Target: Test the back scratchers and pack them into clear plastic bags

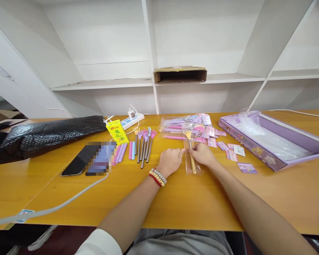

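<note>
- Left hand point(171, 161) and right hand point(203, 154): each pinching one side of a clear bag point(188, 167), seemingly keeping it flat
- Yellow scratcher point(193, 163): between the hands, handle apparently inside the bag (whether the claw is too, I cannot tell)
- Loose scratchers point(145, 139): bunched leftward, shafts toward the person, probably for easy reach
- Bagged scratchers point(175, 128): piled beyond, perhaps to stay separate

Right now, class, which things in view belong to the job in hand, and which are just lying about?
Likely belonging:
- yellow scratcher
- loose scratchers
- coloured tubes
- bagged scratchers
- printed cards
- purple box

Apparently lying about:
- black phone
- power strip
- yellow packet
- black package
- cardboard box
</note>
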{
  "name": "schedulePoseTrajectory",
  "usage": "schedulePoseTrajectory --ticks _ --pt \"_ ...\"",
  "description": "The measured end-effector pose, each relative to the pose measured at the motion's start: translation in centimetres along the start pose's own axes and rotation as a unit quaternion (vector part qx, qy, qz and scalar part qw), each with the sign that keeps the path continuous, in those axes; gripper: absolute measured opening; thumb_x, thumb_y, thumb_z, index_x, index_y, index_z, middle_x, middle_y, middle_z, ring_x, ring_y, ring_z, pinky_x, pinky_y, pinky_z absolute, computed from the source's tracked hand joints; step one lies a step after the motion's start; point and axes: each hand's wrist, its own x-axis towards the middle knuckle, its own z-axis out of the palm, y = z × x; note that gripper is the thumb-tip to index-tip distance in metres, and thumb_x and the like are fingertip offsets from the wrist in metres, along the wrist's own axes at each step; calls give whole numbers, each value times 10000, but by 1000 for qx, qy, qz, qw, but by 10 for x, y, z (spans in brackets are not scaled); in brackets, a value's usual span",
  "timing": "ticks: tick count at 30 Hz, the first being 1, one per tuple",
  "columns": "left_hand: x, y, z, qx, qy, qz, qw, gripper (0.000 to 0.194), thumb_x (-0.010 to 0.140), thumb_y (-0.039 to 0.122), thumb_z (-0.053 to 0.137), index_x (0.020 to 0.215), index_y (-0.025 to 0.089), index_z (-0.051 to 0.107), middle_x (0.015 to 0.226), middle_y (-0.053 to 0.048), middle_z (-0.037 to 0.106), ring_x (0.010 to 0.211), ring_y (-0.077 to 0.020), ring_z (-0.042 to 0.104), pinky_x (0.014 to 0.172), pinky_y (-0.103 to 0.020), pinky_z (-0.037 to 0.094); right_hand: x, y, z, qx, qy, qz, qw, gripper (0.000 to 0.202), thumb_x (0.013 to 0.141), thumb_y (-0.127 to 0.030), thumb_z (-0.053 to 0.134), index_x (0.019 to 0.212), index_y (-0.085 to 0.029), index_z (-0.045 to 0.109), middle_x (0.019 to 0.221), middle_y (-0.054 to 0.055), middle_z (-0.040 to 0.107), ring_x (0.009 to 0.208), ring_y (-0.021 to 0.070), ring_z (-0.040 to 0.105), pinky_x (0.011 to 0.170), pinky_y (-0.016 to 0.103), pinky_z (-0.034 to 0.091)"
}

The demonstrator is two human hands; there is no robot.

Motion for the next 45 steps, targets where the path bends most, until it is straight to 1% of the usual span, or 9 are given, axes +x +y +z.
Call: schedulePoseTrajectory --ticks 3,6,12,17,20,24,28,40,45 --pt "-3 4 -3 -84 14 -2 996 509 865 553 268 737 170 577 721 -69 602 720 -190 561 671 -303 378 -3 -3 2 76 17 -17 997 391 777 -426 459 486 -168 416 450 -4 415 448 97 370 447 229 252" --pt "-6 7 -9 -250 5 1 968 462 817 557 406 1043 172 524 869 -62 601 779 -172 560 715 -303 411 -3 -3 5 159 54 -21 986 384 776 -461 477 533 -166 439 470 -15 437 457 95 387 445 220 268" --pt "-13 8 -14 -484 -112 77 865 1109 514 379 787 1386 234 119 1239 -152 458 1038 -234 520 876 -386 409 4 8 10 316 110 29 942 405 761 -548 499 615 -172 470 472 -5 484 402 110 418 387 225 287" --pt "-8 7 -2 -599 -124 37 790 1050 623 221 734 1398 225 26 1005 -103 586 878 -179 587 835 -381 433 1 3 11 465 84 40 880 398 729 -567 562 697 -191 436 471 -30 476 360 108 424 330 214 286" --pt "-3 7 6 -647 -112 -12 754 965 620 160 726 1383 193 136 916 -79 610 789 -145 591 767 -327 457 -1 -4 10 528 71 37 845 400 697 -540 624 741 -196 426 482 -55 458 335 76 371 302 191 248" --pt "3 4 11 -642 -72 -92 758 661 558 137 744 1159 110 471 801 -53 613 658 -120 565 637 -276 466 -3 -3 7 541 25 -32 840 376 681 -493 662 805 -181 492 573 -29 531 377 84 430 298 191 277" --pt "4 -1 7 -654 -119 -68 744 309 590 254 741 793 76 591 668 -24 576 589 -92 532 596 -252 451 -2 3 4 520 -14 -74 851 323 707 -449 653 773 -156 534 658 21 593 482 108 513 368 204 361" --pt "3 -3 1 -638 -117 -128 750 480 532 375 778 681 146 383 584 8 564 527 -123 590 519 -269 503 -11 -3 -3 434 -212 -154 862 419 582 -350 762 877 -134 558 728 53 632 600 155 571 443 224 411" --pt "1 -4 0 -561 -148 -84 810 443 632 464 690 735 158 385 582 2 566 517 -120 581 457 -232 479 -15 -6 1 417 -256 -158 858 325 611 -309 738 818 -116 579 675 53 624 573 148 572 454 232 451"
